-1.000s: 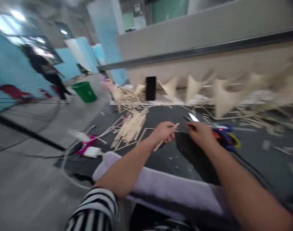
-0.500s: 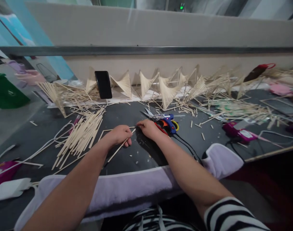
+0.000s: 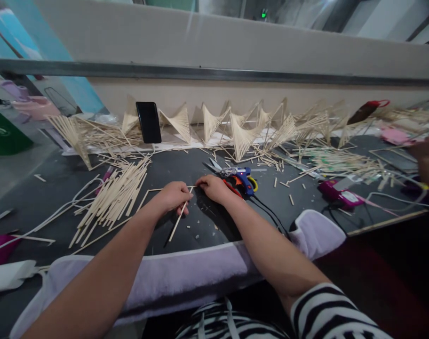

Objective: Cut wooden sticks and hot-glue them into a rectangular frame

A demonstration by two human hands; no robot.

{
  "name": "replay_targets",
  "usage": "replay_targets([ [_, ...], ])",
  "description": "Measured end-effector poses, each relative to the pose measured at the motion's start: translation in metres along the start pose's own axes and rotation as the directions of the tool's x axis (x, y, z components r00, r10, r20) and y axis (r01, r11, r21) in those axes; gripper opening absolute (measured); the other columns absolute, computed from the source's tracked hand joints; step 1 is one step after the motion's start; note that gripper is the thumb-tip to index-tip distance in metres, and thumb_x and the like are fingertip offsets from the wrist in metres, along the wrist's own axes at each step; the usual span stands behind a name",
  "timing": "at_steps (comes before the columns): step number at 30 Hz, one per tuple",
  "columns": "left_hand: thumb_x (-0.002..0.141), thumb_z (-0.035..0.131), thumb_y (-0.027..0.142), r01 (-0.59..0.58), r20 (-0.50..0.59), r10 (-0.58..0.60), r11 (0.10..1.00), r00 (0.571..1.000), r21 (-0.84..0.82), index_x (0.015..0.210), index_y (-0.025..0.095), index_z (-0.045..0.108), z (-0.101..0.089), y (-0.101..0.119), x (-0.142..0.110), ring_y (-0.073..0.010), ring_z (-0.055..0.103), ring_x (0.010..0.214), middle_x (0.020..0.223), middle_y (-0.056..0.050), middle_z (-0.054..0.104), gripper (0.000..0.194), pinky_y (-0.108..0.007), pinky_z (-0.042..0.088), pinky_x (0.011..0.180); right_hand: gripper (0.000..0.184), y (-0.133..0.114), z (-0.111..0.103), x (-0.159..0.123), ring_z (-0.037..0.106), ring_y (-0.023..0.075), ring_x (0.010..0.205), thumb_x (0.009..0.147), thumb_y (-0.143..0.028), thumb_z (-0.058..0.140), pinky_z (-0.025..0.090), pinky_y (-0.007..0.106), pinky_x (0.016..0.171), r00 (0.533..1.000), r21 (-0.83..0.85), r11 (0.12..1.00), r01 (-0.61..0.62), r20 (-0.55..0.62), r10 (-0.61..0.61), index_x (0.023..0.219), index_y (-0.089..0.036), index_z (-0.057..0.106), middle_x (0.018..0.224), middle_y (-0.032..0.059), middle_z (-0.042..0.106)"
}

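My left hand [image 3: 176, 197] pinches a thin wooden stick [image 3: 177, 225], which slants down toward the front of the dark table. Fingertips of my right hand [image 3: 213, 187] are closed at the corner where this stick's upper end meets another stick [image 3: 156, 190] lying crosswise. That crosswise stick runs behind my left hand and joins a slanting stick [image 3: 141, 201] at its left end. What my right fingertips grip is partly hidden, but the stick ends are between or right at them. A blue glue gun [image 3: 245, 175] and scissors [image 3: 214, 165] lie just beyond my right hand.
Left of my hands lies a pile of loose sticks [image 3: 112, 200]. Fan-shaped stick models [image 3: 241, 134] line the back, beside a propped phone [image 3: 148, 122]. A purple glue gun [image 3: 339, 194] and another person's hand [image 3: 428, 162] are at right. A lilac cloth [image 3: 196, 270] covers the front edge.
The stick in my left hand has swung to a steeper angle, its lower end moving right. My right hand stays at the corner. The view has shifted slightly.
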State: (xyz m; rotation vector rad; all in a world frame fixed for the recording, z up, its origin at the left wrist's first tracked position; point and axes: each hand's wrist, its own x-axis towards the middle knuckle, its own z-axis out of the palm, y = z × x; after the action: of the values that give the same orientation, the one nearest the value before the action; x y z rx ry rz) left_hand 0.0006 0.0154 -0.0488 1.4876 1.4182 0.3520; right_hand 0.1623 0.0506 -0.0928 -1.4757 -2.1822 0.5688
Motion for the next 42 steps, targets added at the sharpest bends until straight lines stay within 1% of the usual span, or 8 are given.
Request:
replay_targets([
  [8, 0.071, 0.056, 0.025, -0.005, 0.054, 0.011, 0.994, 0.999, -0.108, 0.060, 0.015, 0.046, 0.002, -0.010, 0.009, -0.0141, 0.056, 0.039, 0.040, -0.001, 0.054, 0.017, -0.018, 0.035, 0.034, 0.026, 0.004, 0.002, 0.002, 0.057, 0.0131, 0.087, 0.078, -0.013, 0.047, 0.041, 0.023, 0.080, 1.000, -0.005, 1.000, -0.013, 0.003, 0.013, 0.093, -0.021, 0.067, 0.094, 0.0022, 0.065],
  [17, 0.073, 0.054, 0.022, 0.013, 0.060, -0.008, 0.996, 0.998, -0.092, 0.064, 0.015, 0.046, 0.006, -0.003, 0.008, -0.0137, 0.056, 0.038, 0.043, -0.001, 0.056, 0.014, -0.019, 0.037, 0.036, 0.025, 0.003, -0.002, 0.002, 0.057, 0.0134, 0.084, 0.077, -0.013, 0.047, 0.042, 0.023, 0.077, 1.000, 0.005, 1.000, -0.005, 0.003, 0.005, 0.090, -0.021, 0.067, 0.090, 0.0022, 0.066],
  [23, 0.071, 0.057, 0.025, 0.061, 0.025, -0.060, 0.997, 0.998, -0.044, 0.064, 0.015, 0.047, 0.005, -0.003, 0.013, -0.0141, 0.058, 0.042, 0.048, 0.000, 0.058, 0.016, -0.017, 0.030, 0.034, 0.024, 0.003, -0.001, 0.003, 0.058, 0.0135, 0.085, 0.076, -0.012, 0.047, 0.042, 0.023, 0.078, 1.000, 0.026, 1.000, 0.003, -0.002, -0.003, 0.088, -0.020, 0.067, 0.091, 0.0025, 0.066],
  [29, 0.068, 0.062, 0.032, -0.062, -0.121, 0.054, 0.996, 0.991, -0.067, 0.065, 0.013, 0.052, 0.003, -0.004, 0.014, -0.0045, 0.043, 0.034, 0.052, -0.002, 0.060, 0.022, -0.015, 0.028, 0.035, 0.017, 0.003, -0.005, 0.002, 0.057, 0.0122, 0.070, 0.077, -0.018, 0.047, 0.044, 0.024, 0.070, 0.984, 0.165, 0.983, -0.084, -0.140, 0.107, 0.085, -0.017, 0.062, 0.078, 0.0019, 0.064],
  [33, 0.067, 0.062, 0.039, -0.170, -0.239, 0.131, 0.974, 0.962, -0.152, 0.070, 0.014, 0.053, 0.000, -0.002, 0.011, -0.0060, 0.046, 0.038, 0.056, -0.002, 0.060, 0.027, -0.015, 0.026, 0.034, 0.012, -0.012, -0.012, -0.010, 0.052, 0.0082, 0.050, 0.080, -0.024, 0.045, 0.044, 0.020, 0.052, 0.956, 0.359, 0.918, -0.167, -0.170, 0.240, 0.083, -0.018, 0.055, 0.066, -0.0019, 0.059],
  [35, 0.068, 0.061, 0.040, -0.239, -0.273, 0.183, 0.953, 0.944, -0.187, 0.071, 0.014, 0.052, 0.000, -0.002, 0.011, -0.0066, 0.047, 0.039, 0.055, -0.001, 0.059, 0.027, -0.016, 0.027, 0.034, 0.011, -0.026, -0.009, -0.021, 0.049, 0.0068, 0.042, 0.079, -0.029, 0.049, 0.040, 0.018, 0.042, 0.959, 0.444, 0.873, -0.200, -0.093, 0.267, 0.082, -0.019, 0.051, 0.065, -0.0027, 0.059],
  [38, 0.071, 0.058, 0.040, -0.310, -0.298, 0.247, 0.932, 0.922, -0.187, 0.069, 0.016, 0.051, 0.003, -0.001, 0.010, -0.0069, 0.046, 0.038, 0.052, 0.000, 0.057, 0.026, -0.017, 0.031, 0.035, 0.027, -0.045, 0.003, -0.040, 0.048, 0.0068, 0.037, 0.071, -0.039, 0.061, 0.035, 0.017, 0.033, 0.945, 0.569, 0.760, -0.313, 0.105, 0.311, 0.083, -0.019, 0.046, 0.063, -0.0030, 0.060],
  [42, 0.073, 0.055, 0.040, -0.325, -0.235, 0.288, 0.936, 0.928, -0.136, 0.068, 0.016, 0.052, 0.005, 0.000, 0.007, -0.0089, 0.051, 0.044, 0.055, -0.002, 0.059, 0.024, -0.018, 0.036, 0.040, 0.025, -0.051, 0.016, -0.053, 0.046, 0.0046, 0.036, 0.074, -0.039, 0.058, 0.032, 0.013, 0.031, 0.954, 0.748, 0.602, -0.281, 0.147, 0.263, 0.075, -0.019, 0.043, 0.058, -0.0037, 0.058],
])
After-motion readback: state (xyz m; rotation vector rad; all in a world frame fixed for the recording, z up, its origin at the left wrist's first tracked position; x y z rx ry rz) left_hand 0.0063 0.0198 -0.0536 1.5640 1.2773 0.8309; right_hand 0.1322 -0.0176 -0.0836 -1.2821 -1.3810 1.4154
